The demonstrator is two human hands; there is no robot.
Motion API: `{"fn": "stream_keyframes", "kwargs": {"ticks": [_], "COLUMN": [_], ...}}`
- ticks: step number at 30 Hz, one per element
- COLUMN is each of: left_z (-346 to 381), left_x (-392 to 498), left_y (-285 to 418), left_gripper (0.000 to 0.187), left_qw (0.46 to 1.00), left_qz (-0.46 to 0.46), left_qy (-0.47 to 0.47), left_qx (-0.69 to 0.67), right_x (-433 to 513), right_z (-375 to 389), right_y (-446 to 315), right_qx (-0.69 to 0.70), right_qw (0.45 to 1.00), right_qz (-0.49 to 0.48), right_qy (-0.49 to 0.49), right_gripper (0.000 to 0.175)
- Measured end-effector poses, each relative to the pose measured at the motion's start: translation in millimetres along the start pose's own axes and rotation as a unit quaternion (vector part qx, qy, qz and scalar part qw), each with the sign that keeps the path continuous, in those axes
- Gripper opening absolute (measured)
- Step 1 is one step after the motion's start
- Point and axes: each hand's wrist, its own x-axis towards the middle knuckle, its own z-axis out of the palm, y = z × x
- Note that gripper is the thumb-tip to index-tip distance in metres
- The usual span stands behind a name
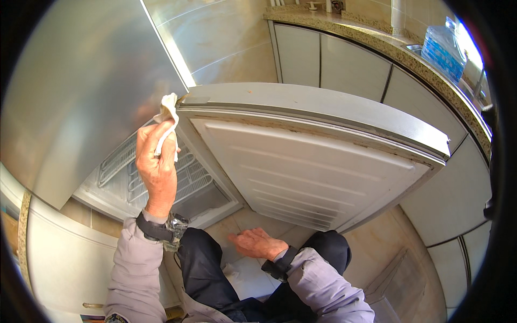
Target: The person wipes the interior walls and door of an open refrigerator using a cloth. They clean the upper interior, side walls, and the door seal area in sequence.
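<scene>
My left hand is raised and pinches a white cloth between thumb and fingers. The cloth's upper end reaches the hinge corner of an open lower refrigerator door. Dark grime runs along the seal at the top of that door's ribbed white inner panel. Behind my left hand, the open freezer compartment shows white wire evaporator shelves. Above it, the grey upper refrigerator door is closed. My right hand hangs low between my knees, its fingers curled. Whether it holds anything is hidden.
Pale cabinets under a speckled stone countertop curve along the right. A large water bottle stands on the counter. On the floor at lower right is a clear plastic drawer. A white cabinet borders my left side.
</scene>
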Motion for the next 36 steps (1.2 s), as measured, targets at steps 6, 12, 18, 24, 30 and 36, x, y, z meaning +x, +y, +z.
{"fn": "stream_keyframes", "kwargs": {"ticks": [6,12,18,24,30,36], "left_z": [23.5,21.8,33.0,16.3,20.9,39.6], "left_x": [21.6,32.4,26.0,6.0,-27.4,-10.1], "left_y": [-10.7,-16.7,-10.8,-15.6,-19.6,25.5], "left_gripper": [0.028,0.029,0.031,0.030,0.025,0.025], "left_qw": [0.974,0.958,0.963,0.982,0.997,1.000], "left_qz": [0.147,0.149,0.173,0.090,-0.040,0.023], "left_qy": [-0.031,-0.042,-0.046,0.006,0.059,0.015], "left_qx": [0.172,0.241,0.202,0.168,0.009,0.007], "right_x": [5.9,5.4,0.7,0.1,2.2,11.0], "right_z": [-5.0,-8.3,-5.9,-6.8,-14.0,-24.3], "right_y": [-0.6,-2.7,-1.5,-0.7,-3.9,-5.8], "right_qx": [0.031,0.018,0.023,0.020,0.032,0.006], "right_qw": [0.995,0.988,0.998,0.993,0.999,0.986], "right_qz": [0.032,0.065,0.016,0.051,0.001,0.059], "right_qy": [-0.084,-0.140,-0.051,-0.105,-0.004,-0.156], "right_gripper": [0.035,0.037,0.038,0.038,0.033,0.032]}}
